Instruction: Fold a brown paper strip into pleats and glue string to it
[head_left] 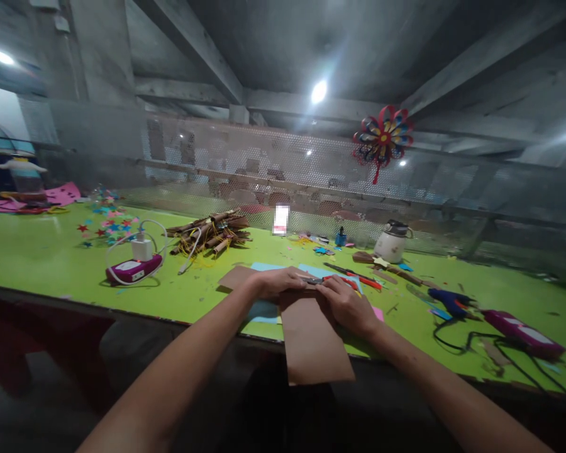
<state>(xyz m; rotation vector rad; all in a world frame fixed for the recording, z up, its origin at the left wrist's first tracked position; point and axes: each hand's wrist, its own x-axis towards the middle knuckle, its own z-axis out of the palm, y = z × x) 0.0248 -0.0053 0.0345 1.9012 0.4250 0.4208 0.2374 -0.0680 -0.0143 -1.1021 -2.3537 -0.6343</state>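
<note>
A brown cardboard sheet (314, 343) lies under both hands at the table's front edge, one long part hanging over it. My left hand (283, 281) is closed on the cardboard's upper edge. My right hand (346, 303) is closed beside it, close to a dark-bladed tool with a red-orange handle (346, 282), possibly scissors. The fingers hide part of that tool. Light blue paper (264, 311) lies beneath the cardboard. Just behind my right hand is another red-handled tool (368, 281) on the table.
Cardboard rolls (217, 231) are heaped behind left, near a purple power strip (134, 269). On the right are a white jug (392, 242), a blue glue gun (450, 302) and another purple power strip (523, 333) with black cords. A perforated metal screen (264, 167) stands behind the green table (42, 258).
</note>
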